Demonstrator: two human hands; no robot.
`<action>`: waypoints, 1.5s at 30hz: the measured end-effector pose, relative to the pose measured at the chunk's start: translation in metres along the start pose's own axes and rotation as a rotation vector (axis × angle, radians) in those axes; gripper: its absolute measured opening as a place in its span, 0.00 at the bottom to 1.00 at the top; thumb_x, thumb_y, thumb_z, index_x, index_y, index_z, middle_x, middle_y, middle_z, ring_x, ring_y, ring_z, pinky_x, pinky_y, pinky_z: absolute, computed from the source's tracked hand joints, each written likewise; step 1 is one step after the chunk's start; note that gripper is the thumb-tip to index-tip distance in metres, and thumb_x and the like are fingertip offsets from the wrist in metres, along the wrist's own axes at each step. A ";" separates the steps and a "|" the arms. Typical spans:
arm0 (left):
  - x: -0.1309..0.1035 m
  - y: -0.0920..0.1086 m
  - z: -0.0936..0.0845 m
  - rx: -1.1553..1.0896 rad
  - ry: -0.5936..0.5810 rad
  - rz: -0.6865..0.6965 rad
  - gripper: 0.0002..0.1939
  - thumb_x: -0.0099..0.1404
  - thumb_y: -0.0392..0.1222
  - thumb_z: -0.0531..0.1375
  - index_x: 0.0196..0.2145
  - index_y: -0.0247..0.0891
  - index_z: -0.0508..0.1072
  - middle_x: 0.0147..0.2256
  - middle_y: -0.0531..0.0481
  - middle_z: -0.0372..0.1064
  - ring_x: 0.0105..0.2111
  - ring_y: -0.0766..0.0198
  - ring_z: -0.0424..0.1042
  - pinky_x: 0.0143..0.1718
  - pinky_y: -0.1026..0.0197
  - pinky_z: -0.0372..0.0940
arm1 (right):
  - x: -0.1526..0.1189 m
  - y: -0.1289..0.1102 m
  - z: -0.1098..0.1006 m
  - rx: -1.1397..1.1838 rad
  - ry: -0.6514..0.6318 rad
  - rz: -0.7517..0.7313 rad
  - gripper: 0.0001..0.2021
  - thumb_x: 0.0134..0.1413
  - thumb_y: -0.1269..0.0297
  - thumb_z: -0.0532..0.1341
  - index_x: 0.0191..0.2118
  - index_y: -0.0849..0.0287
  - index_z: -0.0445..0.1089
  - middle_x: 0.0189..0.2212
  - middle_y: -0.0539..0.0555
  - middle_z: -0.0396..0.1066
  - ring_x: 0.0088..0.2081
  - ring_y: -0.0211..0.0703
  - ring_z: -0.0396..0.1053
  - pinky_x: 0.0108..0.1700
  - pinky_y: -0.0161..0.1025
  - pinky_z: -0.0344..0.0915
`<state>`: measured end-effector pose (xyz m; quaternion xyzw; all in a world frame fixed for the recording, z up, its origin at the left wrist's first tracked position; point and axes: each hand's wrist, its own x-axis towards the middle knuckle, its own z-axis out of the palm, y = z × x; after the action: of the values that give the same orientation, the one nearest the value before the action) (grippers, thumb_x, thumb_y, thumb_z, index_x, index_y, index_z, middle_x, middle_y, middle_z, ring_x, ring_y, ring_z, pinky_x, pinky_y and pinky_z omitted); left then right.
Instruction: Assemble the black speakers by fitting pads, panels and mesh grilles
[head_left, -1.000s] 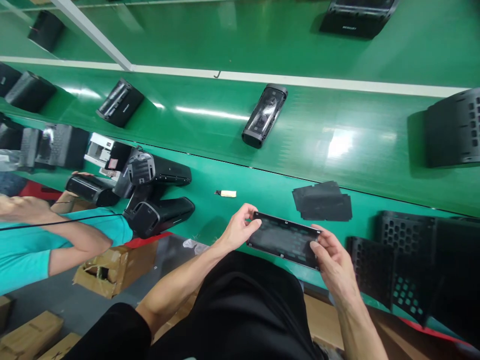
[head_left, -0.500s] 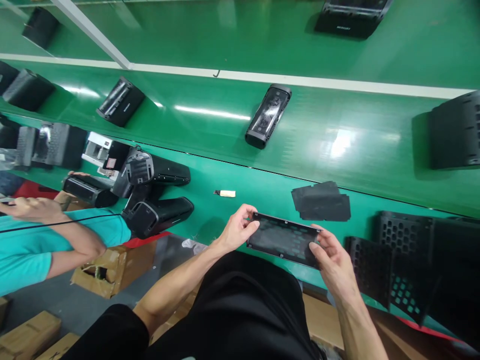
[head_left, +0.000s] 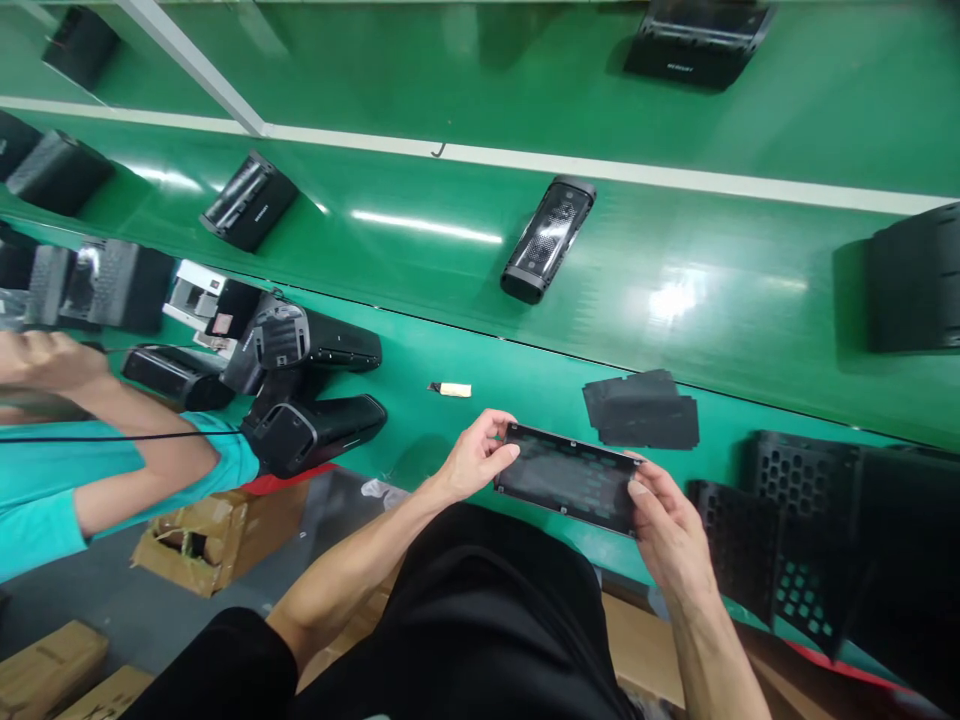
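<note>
A thin black perforated panel (head_left: 566, 482) is held roughly level above the green table edge in front of me. My left hand (head_left: 480, 458) grips its left end, thumb on top. At its right end my right hand (head_left: 670, 515) has it between thumb and fingers. Beyond the panel, to the right, several flat black sheets (head_left: 645, 412) lie overlapped on the table. A small yellow-handled tool (head_left: 454, 390) rests on the table to the left, past my left hand.
Black perforated panels (head_left: 806, 520) stand at the right. Black housings (head_left: 330, 432) are piled at the left, near a co-worker in a teal shirt (head_left: 172, 475). More units, including a dark speaker-like one (head_left: 549, 240), sit on the green conveyor (head_left: 420, 270) behind.
My right thumb has shifted slightly right, to the panel's end. The units on the conveyor have moved a little rightward. The co-worker's arm at the left has risen.
</note>
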<state>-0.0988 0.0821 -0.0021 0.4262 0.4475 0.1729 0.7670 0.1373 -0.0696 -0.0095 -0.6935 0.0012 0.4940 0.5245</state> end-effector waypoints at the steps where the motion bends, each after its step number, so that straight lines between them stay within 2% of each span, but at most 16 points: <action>1: 0.001 -0.001 -0.001 -0.016 -0.009 0.001 0.27 0.62 0.52 0.71 0.51 0.39 0.66 0.41 0.52 0.68 0.31 0.71 0.69 0.33 0.67 0.62 | 0.000 -0.001 0.001 0.006 0.010 0.003 0.27 0.38 0.47 0.81 0.45 0.51 0.80 0.35 0.50 0.73 0.34 0.40 0.69 0.37 0.35 0.68; 5: 0.004 -0.001 -0.003 -0.058 -0.024 0.000 0.28 0.61 0.52 0.72 0.51 0.40 0.66 0.41 0.52 0.68 0.31 0.71 0.70 0.34 0.66 0.63 | 0.001 -0.005 0.004 -0.007 0.029 -0.013 0.27 0.36 0.48 0.81 0.43 0.51 0.79 0.35 0.51 0.76 0.33 0.41 0.71 0.37 0.36 0.69; 8: 0.006 0.001 -0.005 -0.066 -0.016 -0.002 0.29 0.60 0.53 0.73 0.52 0.40 0.67 0.42 0.51 0.68 0.32 0.70 0.70 0.34 0.66 0.64 | 0.003 -0.007 0.006 -0.022 -0.007 0.002 0.26 0.42 0.46 0.79 0.45 0.51 0.78 0.37 0.52 0.78 0.33 0.43 0.72 0.36 0.39 0.70; 11: 0.009 0.000 -0.008 -0.093 -0.011 0.009 0.30 0.60 0.55 0.73 0.53 0.40 0.68 0.43 0.50 0.70 0.33 0.68 0.71 0.36 0.64 0.66 | 0.007 -0.009 0.008 -0.046 -0.042 -0.002 0.22 0.46 0.45 0.77 0.43 0.50 0.78 0.33 0.50 0.77 0.28 0.41 0.69 0.33 0.39 0.69; 14: 0.015 -0.003 -0.011 -0.168 -0.008 0.038 0.33 0.58 0.56 0.74 0.55 0.40 0.69 0.43 0.48 0.71 0.35 0.65 0.73 0.38 0.62 0.67 | 0.012 -0.015 0.014 -0.023 -0.048 -0.035 0.21 0.44 0.46 0.78 0.40 0.50 0.77 0.30 0.48 0.76 0.25 0.40 0.68 0.30 0.38 0.68; 18: 0.027 -0.001 -0.016 -0.215 0.006 0.019 0.34 0.53 0.55 0.77 0.51 0.39 0.69 0.42 0.48 0.72 0.37 0.63 0.73 0.39 0.60 0.68 | 0.018 -0.026 0.024 -0.018 -0.078 -0.037 0.21 0.43 0.47 0.79 0.40 0.50 0.78 0.30 0.49 0.75 0.25 0.40 0.68 0.26 0.36 0.65; 21: 0.034 0.006 -0.020 -0.078 0.012 -0.010 0.31 0.52 0.52 0.77 0.46 0.39 0.69 0.39 0.51 0.71 0.34 0.65 0.70 0.37 0.62 0.64 | 0.021 -0.032 0.030 -0.053 -0.102 -0.039 0.22 0.43 0.46 0.79 0.42 0.50 0.79 0.29 0.49 0.74 0.24 0.38 0.66 0.24 0.35 0.64; 24: 0.037 0.010 -0.023 0.048 0.032 -0.011 0.28 0.51 0.50 0.76 0.43 0.39 0.69 0.35 0.54 0.69 0.32 0.66 0.67 0.34 0.63 0.62 | 0.025 -0.034 0.034 -0.089 -0.119 -0.055 0.21 0.44 0.46 0.79 0.42 0.50 0.79 0.28 0.49 0.74 0.24 0.38 0.65 0.24 0.35 0.64; 26: 0.038 0.009 -0.024 0.054 0.033 -0.016 0.28 0.51 0.51 0.76 0.43 0.39 0.69 0.34 0.55 0.69 0.32 0.66 0.67 0.33 0.63 0.61 | 0.027 -0.034 0.035 -0.099 -0.136 -0.066 0.20 0.45 0.46 0.78 0.41 0.50 0.79 0.27 0.49 0.73 0.24 0.39 0.65 0.25 0.36 0.65; 31: 0.040 0.004 -0.024 -0.073 0.058 -0.027 0.27 0.56 0.57 0.73 0.43 0.39 0.70 0.33 0.55 0.68 0.31 0.66 0.66 0.33 0.64 0.61 | 0.033 -0.035 0.039 -0.100 -0.129 -0.087 0.20 0.45 0.47 0.78 0.40 0.49 0.78 0.31 0.49 0.76 0.26 0.40 0.69 0.30 0.39 0.69; 35: 0.043 0.005 -0.025 -0.093 0.082 0.008 0.27 0.55 0.59 0.74 0.40 0.38 0.71 0.34 0.53 0.69 0.32 0.66 0.67 0.35 0.64 0.61 | 0.033 -0.040 0.043 -0.077 -0.143 -0.045 0.21 0.43 0.47 0.79 0.40 0.50 0.77 0.32 0.50 0.76 0.28 0.41 0.69 0.30 0.38 0.69; 41: 0.046 0.010 -0.026 -0.146 0.072 0.016 0.29 0.53 0.60 0.75 0.40 0.37 0.71 0.34 0.54 0.69 0.31 0.67 0.66 0.34 0.65 0.62 | 0.031 -0.046 0.048 -0.096 -0.111 -0.039 0.25 0.33 0.54 0.83 0.40 0.51 0.77 0.31 0.47 0.72 0.30 0.37 0.68 0.32 0.33 0.67; 45: 0.047 0.009 -0.025 -0.251 0.092 0.004 0.28 0.55 0.60 0.76 0.40 0.37 0.72 0.32 0.55 0.69 0.30 0.69 0.67 0.33 0.66 0.63 | 0.032 -0.046 0.048 -0.066 -0.132 -0.021 0.24 0.39 0.50 0.81 0.41 0.51 0.77 0.30 0.47 0.71 0.27 0.37 0.66 0.28 0.34 0.66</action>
<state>-0.0933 0.1307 -0.0262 0.3195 0.4560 0.2484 0.7927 0.1453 0.0026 0.0038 -0.6763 -0.0569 0.5329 0.5054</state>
